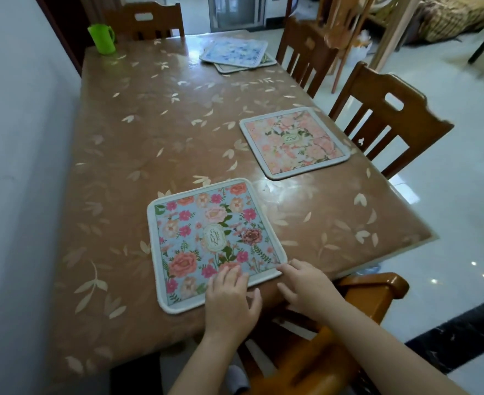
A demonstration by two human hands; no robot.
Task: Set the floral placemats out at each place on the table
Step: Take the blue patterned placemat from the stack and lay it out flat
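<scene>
Glossy table [149, 124]: left hand [229, 297] and right hand [306, 283] rest open fingers on the near edge, the best hold, of a thin, likely light mat [206, 238]

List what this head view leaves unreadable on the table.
1. Far stack: head view, top mat covers the lower ones; count unclear.
2. Pink placemat: head view, centre label too small to read.
3. Blue placemat: head view, near edge partly hidden under left hand.

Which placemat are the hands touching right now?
The blue mat at the near edge: both the left hand and right hand touch its near side. The pink mat and far stack lie untouched.
</scene>
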